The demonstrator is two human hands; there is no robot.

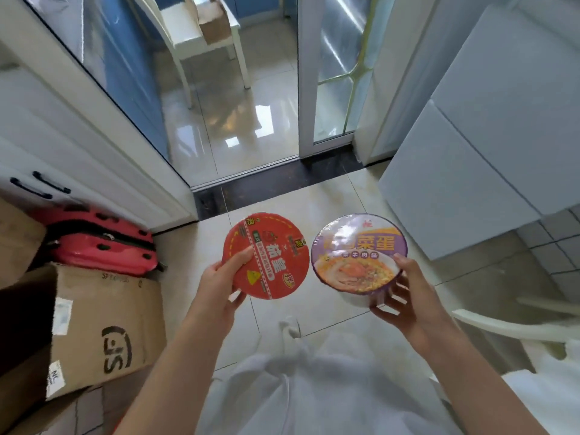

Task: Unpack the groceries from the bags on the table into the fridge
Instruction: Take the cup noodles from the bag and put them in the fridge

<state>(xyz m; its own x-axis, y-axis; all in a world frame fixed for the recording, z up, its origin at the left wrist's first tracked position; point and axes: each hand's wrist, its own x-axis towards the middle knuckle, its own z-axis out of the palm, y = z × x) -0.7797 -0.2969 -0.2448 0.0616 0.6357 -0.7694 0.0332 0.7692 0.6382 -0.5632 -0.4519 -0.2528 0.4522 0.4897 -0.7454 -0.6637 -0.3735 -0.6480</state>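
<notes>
— Tiled floor runs from a sliding glass door at the top of the frame down to the person's feet. Where is the fridge?

— Pale blue fridge stands at the right edge, doors closed. A chair with a paper bag shows beyond the doorway, top centre.

— And the groceries?

— Two noodle bowls, carried at frame centre. Left hand pinches the red bowl by its near rim, thumb on the lid, fingers under. Right hand grips the purple bowl the same way.

— How do they look?

— Round, flat, film-sealed lids with bright print; the red one tilts toward the camera. Light and rigid, I'd judge.

— Which step is this?

— Carrying, likely toward the fridge. Both hands are full, so opening a door calls for freeing one hand first, perhaps by stacking the bowls.

— Anything else?

— Cardboard box and a red case at lower left.
</notes>
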